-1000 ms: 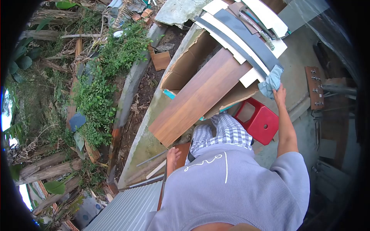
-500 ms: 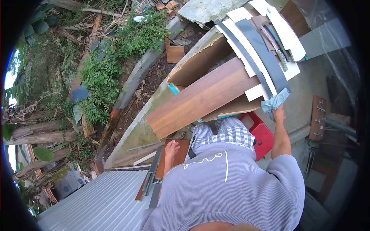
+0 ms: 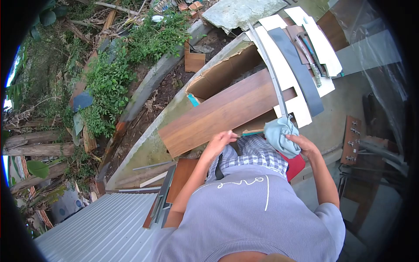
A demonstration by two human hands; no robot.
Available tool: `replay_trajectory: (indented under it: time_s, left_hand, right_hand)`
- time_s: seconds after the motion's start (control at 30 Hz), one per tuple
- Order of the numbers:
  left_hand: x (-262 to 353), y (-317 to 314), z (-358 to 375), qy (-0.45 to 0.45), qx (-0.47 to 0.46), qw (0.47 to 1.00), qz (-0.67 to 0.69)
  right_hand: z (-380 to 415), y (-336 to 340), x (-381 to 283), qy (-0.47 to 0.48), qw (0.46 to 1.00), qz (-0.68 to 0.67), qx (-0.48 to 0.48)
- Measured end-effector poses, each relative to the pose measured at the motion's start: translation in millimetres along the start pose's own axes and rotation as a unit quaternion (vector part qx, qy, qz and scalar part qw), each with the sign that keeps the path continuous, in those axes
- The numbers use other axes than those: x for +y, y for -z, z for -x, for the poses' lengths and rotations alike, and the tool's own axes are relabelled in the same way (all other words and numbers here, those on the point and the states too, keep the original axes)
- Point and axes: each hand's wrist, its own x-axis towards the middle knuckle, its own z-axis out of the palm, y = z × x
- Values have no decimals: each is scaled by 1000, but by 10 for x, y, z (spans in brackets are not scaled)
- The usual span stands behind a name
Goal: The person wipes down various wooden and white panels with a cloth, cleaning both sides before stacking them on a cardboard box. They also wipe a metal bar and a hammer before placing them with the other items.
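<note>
My right hand (image 3: 302, 145) grips a crumpled light-blue cloth (image 3: 281, 133). The cloth covers the near end of a narrow grey strip (image 3: 273, 78), which tilts up edge-on over the white panels. My left hand (image 3: 222, 142) is above my lap, near the front corner of a brown wood-grain plank (image 3: 218, 111), with its fingers pinched together. Whether anything small is between those fingertips I cannot make out. The plank lies across an open cardboard box (image 3: 227, 74). Across it lie white panels (image 3: 291, 102) and a dark grey board (image 3: 297, 70).
A red stool (image 3: 294, 165) shows behind the cloth at my right. Two thin tools (image 3: 312, 61) lie on the far panels. On my left are corrugated metal sheeting (image 3: 104, 222) and loose board offcuts (image 3: 181, 177). A brown board with metal fittings (image 3: 350, 139) stands at right.
My right hand and the cloth have come left and nearer me, drawing the grey strip's near end away from the boards. My left hand has risen rightward and its fingers have closed.
</note>
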Motion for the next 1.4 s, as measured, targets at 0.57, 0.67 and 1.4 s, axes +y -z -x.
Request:
replay_trajectory:
  time_s: [0.57, 0.67, 1.4]
  left_hand:
    - [410, -382, 277, 47, 29, 987, 149]
    - [363, -284, 306, 7, 17, 992, 124]
    - [127, 646, 1192, 68, 102, 972, -198]
  right_hand:
    - [-723, -1565, -168, 147, 981, 39, -125]
    - [-717, -1640, -270, 97, 985, -1, -142]
    - [-2756, -1453, -774, 72, 939, -274, -192]
